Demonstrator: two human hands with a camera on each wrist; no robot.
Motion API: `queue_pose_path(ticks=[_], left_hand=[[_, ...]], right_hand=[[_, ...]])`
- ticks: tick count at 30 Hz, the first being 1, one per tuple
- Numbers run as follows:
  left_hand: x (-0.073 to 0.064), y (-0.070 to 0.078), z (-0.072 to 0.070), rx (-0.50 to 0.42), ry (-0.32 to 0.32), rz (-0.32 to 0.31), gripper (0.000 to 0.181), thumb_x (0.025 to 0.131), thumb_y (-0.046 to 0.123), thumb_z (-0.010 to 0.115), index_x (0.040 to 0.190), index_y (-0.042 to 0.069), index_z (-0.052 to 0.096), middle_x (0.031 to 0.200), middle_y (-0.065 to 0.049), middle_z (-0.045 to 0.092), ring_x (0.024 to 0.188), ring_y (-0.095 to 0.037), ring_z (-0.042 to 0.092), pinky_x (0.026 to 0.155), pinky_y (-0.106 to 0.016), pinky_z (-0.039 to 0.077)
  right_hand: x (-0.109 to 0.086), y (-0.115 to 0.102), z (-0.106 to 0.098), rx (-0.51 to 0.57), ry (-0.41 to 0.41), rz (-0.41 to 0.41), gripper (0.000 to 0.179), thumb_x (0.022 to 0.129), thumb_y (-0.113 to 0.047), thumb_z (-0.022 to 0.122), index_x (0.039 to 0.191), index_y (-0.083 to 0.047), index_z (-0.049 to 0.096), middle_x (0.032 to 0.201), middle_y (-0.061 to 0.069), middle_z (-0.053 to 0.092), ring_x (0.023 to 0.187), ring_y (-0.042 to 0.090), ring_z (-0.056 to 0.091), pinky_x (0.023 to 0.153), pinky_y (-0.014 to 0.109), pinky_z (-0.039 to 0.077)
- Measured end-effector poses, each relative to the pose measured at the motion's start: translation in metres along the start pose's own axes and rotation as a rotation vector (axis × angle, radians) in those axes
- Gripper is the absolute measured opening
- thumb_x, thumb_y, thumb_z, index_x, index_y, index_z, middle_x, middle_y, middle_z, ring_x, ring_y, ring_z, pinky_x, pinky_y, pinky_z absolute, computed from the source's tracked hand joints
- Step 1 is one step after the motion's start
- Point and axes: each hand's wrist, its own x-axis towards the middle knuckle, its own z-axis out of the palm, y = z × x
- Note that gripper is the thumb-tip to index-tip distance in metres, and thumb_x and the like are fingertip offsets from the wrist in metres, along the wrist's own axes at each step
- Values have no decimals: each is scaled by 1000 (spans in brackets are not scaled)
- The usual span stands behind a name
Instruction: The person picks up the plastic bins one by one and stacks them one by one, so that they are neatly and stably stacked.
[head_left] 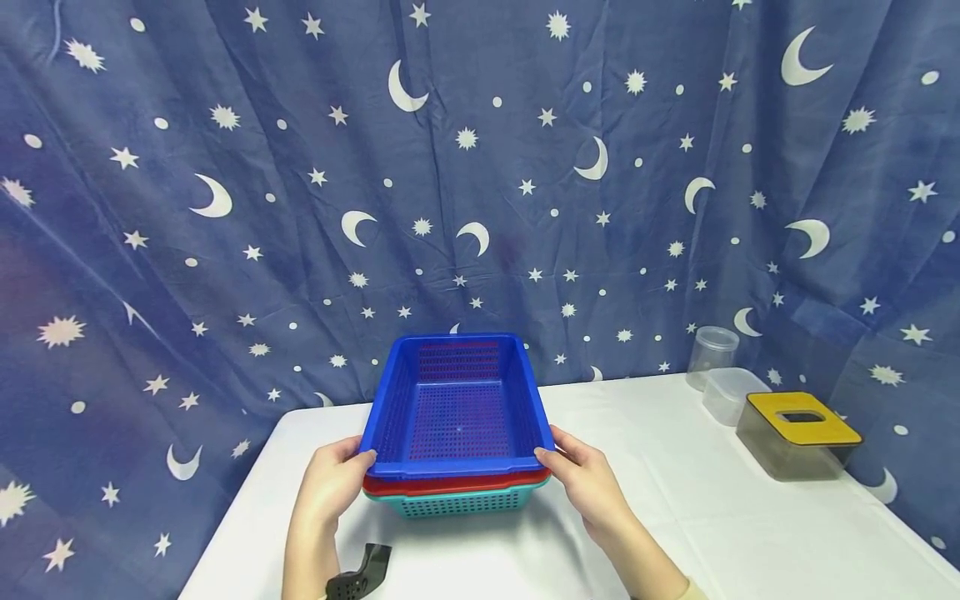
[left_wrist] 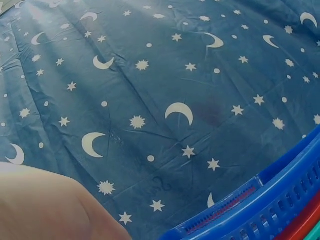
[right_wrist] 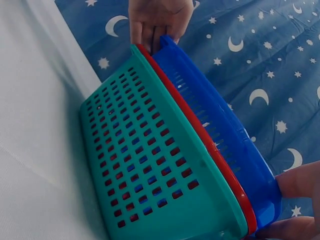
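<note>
A blue plastic basket (head_left: 459, 417) with perforated walls sits nested on top of a red basket (head_left: 457, 484) and a teal basket (head_left: 465, 503). My left hand (head_left: 335, 481) grips the blue basket's near left corner, its thumb over the rim. At the near right corner my right hand (head_left: 587, 477) holds the same rim, thumb on top. The right wrist view shows the stack from the side, the teal basket (right_wrist: 135, 150) lowest and the blue rim (right_wrist: 220, 115) standing a little above the red one (right_wrist: 200, 130). Fingers under the rim are partly hidden.
On the white table (head_left: 637, 467), at the right, stand a clear round container (head_left: 712, 354), a clear low box (head_left: 731, 394) and a grey box with a yellow lid (head_left: 798, 437). A blue curtain (head_left: 480, 183) with moons and stars hangs behind the table.
</note>
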Motion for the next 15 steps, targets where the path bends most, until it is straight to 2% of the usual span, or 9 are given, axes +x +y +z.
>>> queue_pose_path(ticks=[6, 15], left_hand=[[1, -2, 1, 68, -12, -19, 43, 99, 8, 55, 132, -18, 57, 125, -32, 65, 127, -51, 53, 106, -71, 35], [4, -4, 4, 146, -34, -24, 39, 97, 6, 56, 126, -21, 59, 117, -32, 67, 118, -51, 59, 99, -69, 43]], right_hand=[[-2, -1, 1, -6, 7, 18, 55, 93, -15, 73, 142, 4, 57, 131, 19, 66, 121, 28, 63, 109, 51, 43], [-1, 0, 0, -30, 1, 36, 53, 93, -12, 73, 141, 5, 58, 136, 21, 63, 127, 32, 60, 102, 46, 51]])
